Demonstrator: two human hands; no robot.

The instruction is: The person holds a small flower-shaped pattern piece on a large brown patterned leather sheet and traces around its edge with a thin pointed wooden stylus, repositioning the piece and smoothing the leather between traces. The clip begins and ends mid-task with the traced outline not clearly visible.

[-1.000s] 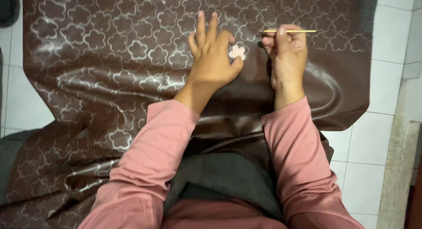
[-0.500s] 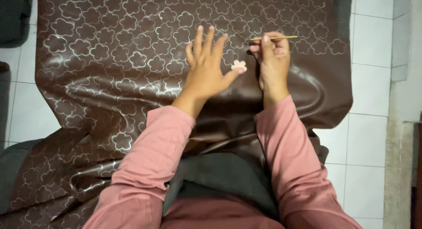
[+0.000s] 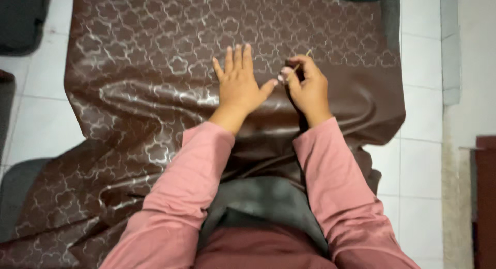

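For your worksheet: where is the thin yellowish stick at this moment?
In the head view, the thin stick is pinched in the right hand, right of centre over the brown patterned sheet, beside the flat left hand.

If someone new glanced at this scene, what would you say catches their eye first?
First comes the big glossy brown sheet with its pale quatrefoil pattern, spread over the white tiled floor and filling most of the view. At its centre the left hand lies flat with fingers spread, pressing the sheet down. Just beside it, the right hand has its grip on a thin stick-like tool, tip down at the sheet near the left thumb.
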